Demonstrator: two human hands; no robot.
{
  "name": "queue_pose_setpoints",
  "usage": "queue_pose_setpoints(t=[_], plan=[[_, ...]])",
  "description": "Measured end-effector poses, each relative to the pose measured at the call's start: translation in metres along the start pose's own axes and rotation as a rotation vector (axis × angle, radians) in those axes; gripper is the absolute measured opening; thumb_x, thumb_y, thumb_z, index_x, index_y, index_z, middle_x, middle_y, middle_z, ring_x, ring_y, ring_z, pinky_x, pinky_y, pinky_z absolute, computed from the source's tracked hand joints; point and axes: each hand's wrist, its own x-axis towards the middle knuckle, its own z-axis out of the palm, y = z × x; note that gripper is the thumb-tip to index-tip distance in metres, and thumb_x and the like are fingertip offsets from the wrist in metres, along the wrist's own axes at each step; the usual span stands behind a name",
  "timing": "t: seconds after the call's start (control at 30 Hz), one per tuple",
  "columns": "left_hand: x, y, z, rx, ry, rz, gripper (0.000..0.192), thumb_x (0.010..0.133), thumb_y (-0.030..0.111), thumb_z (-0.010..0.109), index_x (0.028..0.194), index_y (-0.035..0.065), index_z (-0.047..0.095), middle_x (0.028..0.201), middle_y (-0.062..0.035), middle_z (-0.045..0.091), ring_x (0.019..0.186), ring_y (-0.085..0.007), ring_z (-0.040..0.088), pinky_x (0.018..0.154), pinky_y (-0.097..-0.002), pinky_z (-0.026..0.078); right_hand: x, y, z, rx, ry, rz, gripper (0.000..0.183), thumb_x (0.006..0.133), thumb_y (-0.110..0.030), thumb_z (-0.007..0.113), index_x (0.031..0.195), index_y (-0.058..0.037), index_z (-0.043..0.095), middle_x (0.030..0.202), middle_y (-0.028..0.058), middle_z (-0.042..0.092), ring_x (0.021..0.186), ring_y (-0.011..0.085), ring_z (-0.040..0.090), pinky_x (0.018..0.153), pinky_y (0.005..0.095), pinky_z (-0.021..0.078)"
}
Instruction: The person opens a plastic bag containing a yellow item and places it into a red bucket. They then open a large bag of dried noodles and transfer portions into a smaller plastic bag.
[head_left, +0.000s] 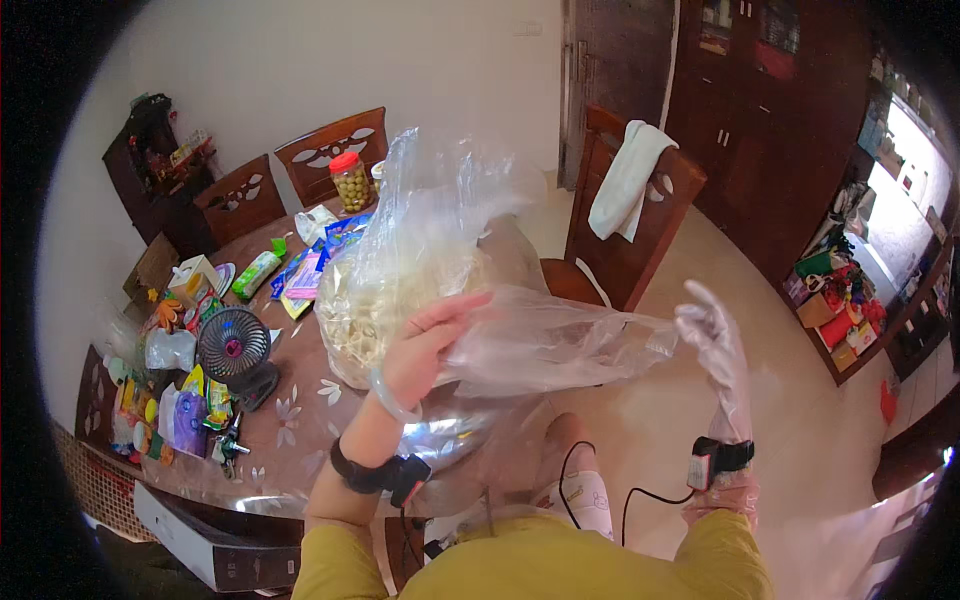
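A large clear plastic bag (360, 322) with pale contents, which I cannot identify, stands on the table, its top reaching upward. My left hand (431, 345), bare with a bangle at the wrist, is in front of this bag, at the near end of a thin clear plastic film (555, 341); whether its fingers grip the film is unclear. The film stretches to the right. Beyond its far end is my right hand (709, 322) in a thin translucent glove, fingers apart and holding nothing. A shiny metal bowl (450, 442) lies partly hidden below the film.
On the table (300, 382) are a small black fan (234, 345), keys (227, 450), colourful packets (304, 277) and a red-lidded jar (350, 184). A wooden chair (675, 217) with a white towel (630, 180) stands beyond. A box (217, 540) is below the table's near edge.
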Motion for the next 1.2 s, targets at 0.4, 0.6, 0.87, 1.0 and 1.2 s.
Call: queue_pose_setpoints(t=[0.4, 0.6, 0.87, 1.0, 1.2], plan=[[-0.001, 0.002, 0.054, 0.317, -0.277, 0.320, 0.067, 0.082, -0.006, 0.051, 0.148, 0.0008, 0.049, 0.141, -0.0078, 0.061, 0.089, -0.0034, 0.054, 0.075, -0.0189, 0.042, -0.016, -0.074, 0.078, -0.725, 0.179, -0.509, 0.077, 0.079, -0.022, 0.081, 0.147, -0.0090, 0.049, 0.150, 0.0194, 0.050, 0.146, 0.0330, 0.037, 0.121, 0.0477, 0.0262], [-0.013, -0.006, 0.050, 0.215, -0.386, 0.325, 0.053, 0.078, -0.006, 0.046, 0.128, -0.0053, 0.065, 0.122, -0.0088, 0.071, 0.075, -0.0048, 0.058, 0.063, -0.0191, 0.042, 0.015, -0.015, 0.071, -0.755, -0.277, -0.456, 0.036, 0.080, -0.003, 0.069, 0.116, -0.0018, 0.067, 0.127, 0.0199, 0.067, 0.129, 0.0333, 0.057, 0.116, 0.0473, 0.0381], [0.002, -0.004, -0.001, 0.513, -0.073, 0.029, 0.037, 0.084, 0.009, 0.053, 0.116, -0.0004, 0.070, 0.112, -0.0135, 0.072, 0.101, -0.0232, 0.068, 0.091, -0.0347, 0.052, 0.001, -0.037, 0.038, 0.344, -0.188, 0.153, 0.014, 0.083, -0.009, 0.069, 0.093, -0.0006, 0.066, 0.082, 0.0018, 0.068, 0.067, 0.0069, 0.061, 0.062, 0.0219, 0.0484], [0.002, -0.014, 0.029, 1.139, 0.098, 0.529, 0.049, 0.082, 0.036, 0.075, 0.119, 0.0072, 0.062, 0.104, -0.0183, 0.065, 0.093, -0.0386, 0.066, 0.078, -0.0474, 0.054, -0.005, -0.061, 0.045, 0.349, -0.260, 0.268, 0.022, 0.080, -0.019, 0.074, 0.089, -0.0014, 0.065, 0.075, -0.0011, 0.064, 0.062, 0.0052, 0.056, 0.057, 0.0203, 0.0433], [0.011, -0.039, 0.050, 1.530, 0.260, 0.342, 0.055, 0.082, 0.030, 0.078, 0.126, 0.0076, 0.054, 0.101, -0.0161, 0.064, 0.080, -0.0341, 0.067, 0.070, -0.0452, 0.053, -0.030, -0.056, 0.061, 0.541, -0.274, 0.167, 0.025, 0.088, -0.015, 0.073, 0.106, 0.0004, 0.064, 0.083, 0.0022, 0.065, 0.070, 0.0081, 0.060, 0.065, 0.0221, 0.0486]])
